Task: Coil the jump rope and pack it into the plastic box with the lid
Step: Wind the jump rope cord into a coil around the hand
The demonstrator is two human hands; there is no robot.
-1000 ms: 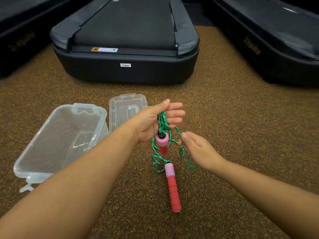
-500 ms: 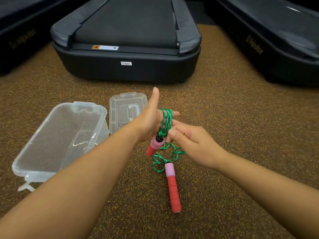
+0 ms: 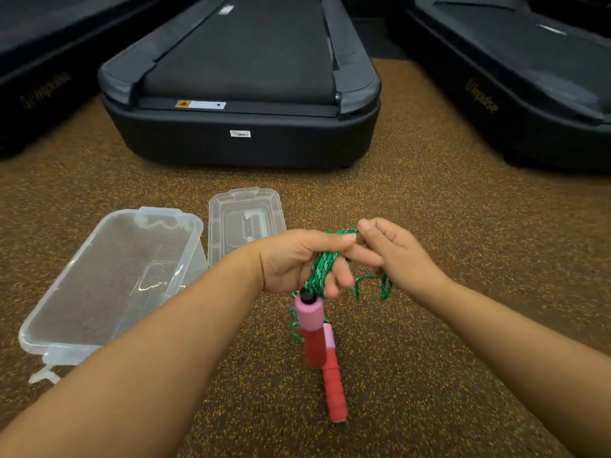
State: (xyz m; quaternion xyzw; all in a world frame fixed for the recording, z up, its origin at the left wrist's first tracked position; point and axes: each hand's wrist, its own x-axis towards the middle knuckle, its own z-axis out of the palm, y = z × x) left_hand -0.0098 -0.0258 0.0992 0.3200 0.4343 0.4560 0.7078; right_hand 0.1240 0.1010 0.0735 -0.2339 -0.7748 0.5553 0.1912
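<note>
Green jump rope (image 3: 322, 271) is wound in several loops around the fingers of my left hand (image 3: 297, 259), which is shut on the coil. One pink-and-red handle (image 3: 310, 328) dangles below that hand. My right hand (image 3: 393, 249) pinches a strand of the rope just right of the left fingertips; a loose loop hangs under it. The second handle (image 3: 334, 381) lies on the floor in front of me. The clear plastic box (image 3: 59, 302) stands open at the left, its lid (image 3: 244, 219) flat on the floor beside it.
Brown speckled rubber floor (image 3: 446, 259) all around. A black treadmill (image 3: 241, 77) stands straight ahead beyond the lid, with others (image 3: 515, 71) at the right and at the far left. A small clear plastic clip (image 3: 44, 375) lies by the box's near corner.
My right hand has carried the strand up and over to the far side of my left fingers. My left thumb has closed down onto the coil. The hanging handle has swung to vertical.
</note>
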